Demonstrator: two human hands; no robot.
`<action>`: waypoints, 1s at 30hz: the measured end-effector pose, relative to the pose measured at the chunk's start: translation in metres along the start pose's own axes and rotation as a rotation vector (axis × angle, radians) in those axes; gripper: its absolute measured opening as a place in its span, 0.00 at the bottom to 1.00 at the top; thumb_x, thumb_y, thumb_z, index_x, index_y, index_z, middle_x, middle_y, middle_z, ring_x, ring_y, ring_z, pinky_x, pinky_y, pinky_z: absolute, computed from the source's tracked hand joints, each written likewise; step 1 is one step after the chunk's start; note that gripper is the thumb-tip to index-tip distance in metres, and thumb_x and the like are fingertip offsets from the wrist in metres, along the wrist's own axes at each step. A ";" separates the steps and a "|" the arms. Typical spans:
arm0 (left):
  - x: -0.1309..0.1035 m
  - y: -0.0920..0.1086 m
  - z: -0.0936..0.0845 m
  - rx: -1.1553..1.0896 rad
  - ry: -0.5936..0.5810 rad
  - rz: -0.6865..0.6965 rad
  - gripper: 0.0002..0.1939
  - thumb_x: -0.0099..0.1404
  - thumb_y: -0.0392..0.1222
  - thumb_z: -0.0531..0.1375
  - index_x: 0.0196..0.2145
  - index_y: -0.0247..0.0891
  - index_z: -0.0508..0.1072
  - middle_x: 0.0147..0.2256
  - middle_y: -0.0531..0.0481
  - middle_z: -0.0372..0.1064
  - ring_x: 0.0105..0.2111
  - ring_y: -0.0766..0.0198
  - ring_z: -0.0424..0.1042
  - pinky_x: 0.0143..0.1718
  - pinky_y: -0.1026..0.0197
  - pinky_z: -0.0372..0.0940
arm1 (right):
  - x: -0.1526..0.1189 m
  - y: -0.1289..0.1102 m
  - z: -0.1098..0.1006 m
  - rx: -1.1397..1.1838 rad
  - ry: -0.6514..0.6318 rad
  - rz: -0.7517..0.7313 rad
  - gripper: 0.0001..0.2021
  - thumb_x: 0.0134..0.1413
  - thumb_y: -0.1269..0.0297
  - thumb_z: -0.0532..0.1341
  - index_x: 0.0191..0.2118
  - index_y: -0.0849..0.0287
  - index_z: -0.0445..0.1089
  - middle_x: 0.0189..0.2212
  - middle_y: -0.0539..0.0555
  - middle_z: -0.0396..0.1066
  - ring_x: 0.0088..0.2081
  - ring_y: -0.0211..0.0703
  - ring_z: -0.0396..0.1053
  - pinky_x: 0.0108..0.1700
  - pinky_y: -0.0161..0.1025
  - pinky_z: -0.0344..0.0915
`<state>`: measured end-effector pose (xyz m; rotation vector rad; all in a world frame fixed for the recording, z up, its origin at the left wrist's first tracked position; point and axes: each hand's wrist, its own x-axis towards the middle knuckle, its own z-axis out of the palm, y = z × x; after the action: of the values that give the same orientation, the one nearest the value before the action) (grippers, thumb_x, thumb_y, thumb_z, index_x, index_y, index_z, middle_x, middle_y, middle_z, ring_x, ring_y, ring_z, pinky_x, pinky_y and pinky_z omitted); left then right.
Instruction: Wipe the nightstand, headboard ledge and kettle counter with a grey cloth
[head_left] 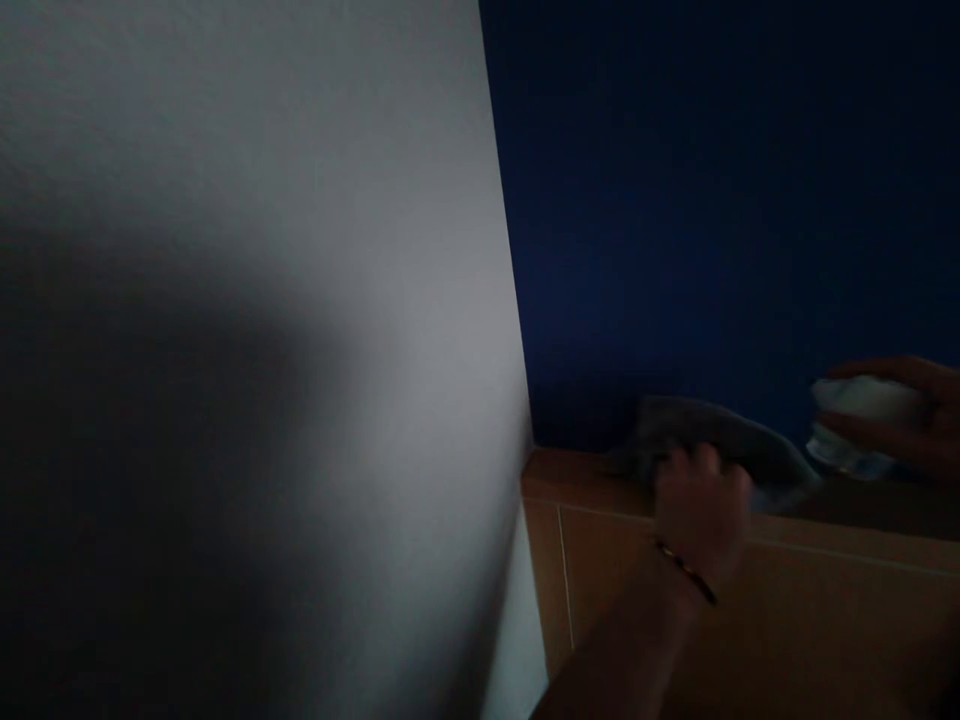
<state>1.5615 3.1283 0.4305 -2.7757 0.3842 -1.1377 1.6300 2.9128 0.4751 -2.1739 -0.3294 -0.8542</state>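
My left hand (701, 505), with a dark band round its wrist, is closed on a grey cloth (757, 455). It presses the cloth onto the top ledge (570, 470) of a wooden panel, near the corner of the walls. Part of the cloth spreads out to the right of my knuckles. At the right edge my right hand (919, 410) grips a white object (870, 400) that looks like a small bottle. Dim light and blur hide its exact kind. It is held above the ledge, to the right of the cloth.
A pale wall (337, 250) fills the left side, with a broad shadow across it. Behind the ledge rises a dark blue wall (712, 200). Below the ledge is the wooden panel front (825, 620), with a thin light line along its top.
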 end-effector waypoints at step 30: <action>-0.229 -0.027 0.026 -0.312 0.227 -0.765 0.25 0.64 0.46 0.56 0.56 0.34 0.63 0.48 0.34 0.70 0.45 0.48 0.73 0.42 0.51 0.71 | -0.047 -0.176 0.139 0.313 -0.229 -0.364 0.44 0.53 0.51 0.67 0.64 0.61 0.40 0.56 0.56 0.61 0.48 0.45 0.68 0.49 0.40 0.68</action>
<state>1.4279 3.2181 0.2641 -3.1632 -0.6025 -1.6607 1.5776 3.1358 0.4752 -1.9453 -0.9316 -0.6881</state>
